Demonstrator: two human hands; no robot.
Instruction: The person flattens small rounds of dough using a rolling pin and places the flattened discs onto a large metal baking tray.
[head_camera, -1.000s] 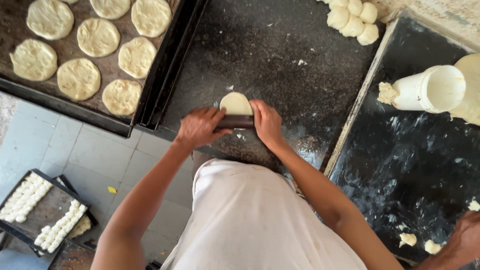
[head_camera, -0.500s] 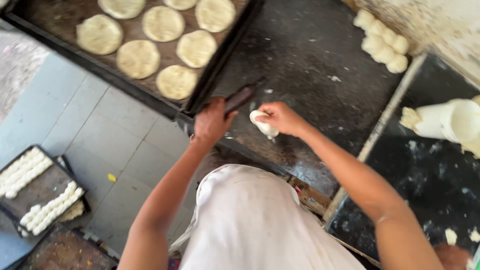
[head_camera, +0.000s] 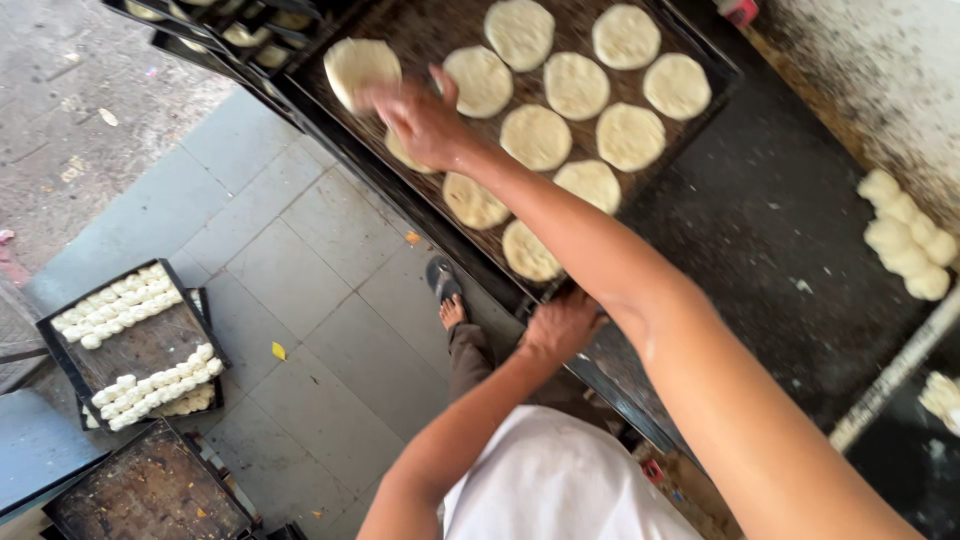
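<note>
Dough disc (head_camera: 360, 68), flattened and pale, pinched in the fingers of the right hand (head_camera: 420, 118) over the far-left corner of the baking tray (head_camera: 700, 52); it is best lowered flat into the bare patch there, clear of the neighbouring discs (head_camera: 560, 110). Left hand (head_camera: 562, 325) rests curled on the tray's near rim, with open dark worktop (head_camera: 770, 230) right of the tray.
</note>
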